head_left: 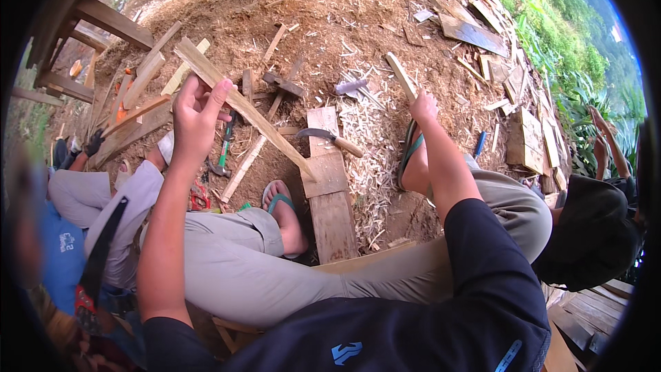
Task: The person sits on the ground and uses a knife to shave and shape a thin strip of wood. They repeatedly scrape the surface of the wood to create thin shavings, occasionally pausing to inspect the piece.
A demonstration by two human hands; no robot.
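Note:
My left hand (195, 116) pinches a long wooden strip (258, 122) between thumb and fingers. The strip slants down to the right, its lower end at a wooden block (327, 165) that lies over a plank (333, 227) between my feet. Across the far part of that plank rests a curved knife (334, 140) with a wooden handle, untouched by either hand. Farther right, my right hand (423, 107) is closed round the near end of a short flat wooden stick (401, 74), which points away from me. My fingers partly hide its near end.
Wood shavings (372, 138) cover the ground right of the plank. A hammer (224, 148) with a green handle lies left. Scrap boards (475, 34) are piled at the right. A person in a blue shirt (62, 248) sits left; another wearing a black cap (585, 234) is close right.

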